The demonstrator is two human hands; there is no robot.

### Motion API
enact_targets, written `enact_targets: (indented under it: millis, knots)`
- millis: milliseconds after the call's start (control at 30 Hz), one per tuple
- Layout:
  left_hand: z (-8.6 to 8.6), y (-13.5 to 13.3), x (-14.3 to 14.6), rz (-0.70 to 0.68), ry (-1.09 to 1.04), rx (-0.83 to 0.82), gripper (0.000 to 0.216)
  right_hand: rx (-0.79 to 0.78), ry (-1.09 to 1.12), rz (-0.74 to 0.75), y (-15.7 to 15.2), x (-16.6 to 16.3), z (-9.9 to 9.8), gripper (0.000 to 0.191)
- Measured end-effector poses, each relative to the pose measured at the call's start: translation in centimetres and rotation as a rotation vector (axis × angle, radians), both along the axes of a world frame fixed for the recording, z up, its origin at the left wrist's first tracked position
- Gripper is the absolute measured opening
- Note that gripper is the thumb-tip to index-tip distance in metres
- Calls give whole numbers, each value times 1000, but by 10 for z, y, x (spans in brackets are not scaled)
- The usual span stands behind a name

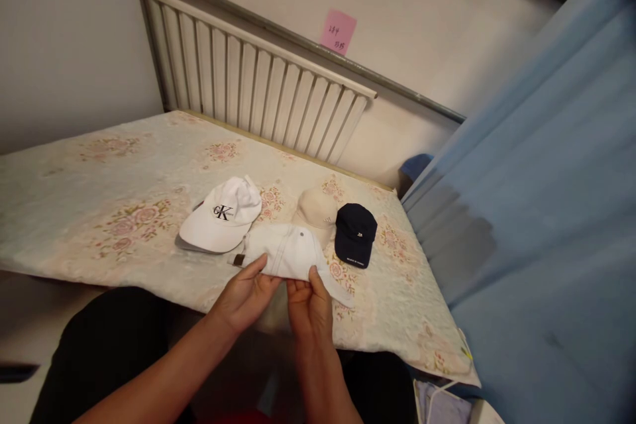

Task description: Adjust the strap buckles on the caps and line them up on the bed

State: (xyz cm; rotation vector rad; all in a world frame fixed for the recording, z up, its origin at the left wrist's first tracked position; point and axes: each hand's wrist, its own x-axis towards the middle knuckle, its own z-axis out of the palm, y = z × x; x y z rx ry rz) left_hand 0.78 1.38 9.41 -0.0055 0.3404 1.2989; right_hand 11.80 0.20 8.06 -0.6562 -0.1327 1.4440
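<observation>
Between my two hands is a white baseball cap (pixel 285 248), turned sideways, its brim pointing right and its strap with a dark buckle on the left. My left hand (pixel 248 295) pinches the cap's lower edge near the strap, thumb on top. Closer to the brim, my right hand (pixel 311 301) grips the same edge with its thumb on top and fingers underneath. A white cap with black "CK" lettering (pixel 223 213) lies just to the left. Behind the held cap sits a beige cap (pixel 318 207), partly covered by it. To its right rests a navy cap (pixel 356 235).
The caps lie on a table with a floral cloth (pixel 163 165). A white radiator (pixel 258 79) runs along the wall behind it, below a pink note (pixel 338 32). A blue curtain (pixel 521 212) hangs on the right. A bag (pixel 442 403) stands by the near right corner.
</observation>
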Motion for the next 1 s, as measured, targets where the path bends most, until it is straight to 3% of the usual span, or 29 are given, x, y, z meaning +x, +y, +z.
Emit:
enact_targets:
  millis: [333,633,1000]
  knots:
    - [4,-3,-5,16,-14,55,53,42,45,-9,-7,0,3,39]
    - [5,-10,12,-129,-41,44,51,52,17,19,-10,-6,3,39]
    - [3,-5,4,-21,-14,23,54,64,10,57,-8,-1,4,38]
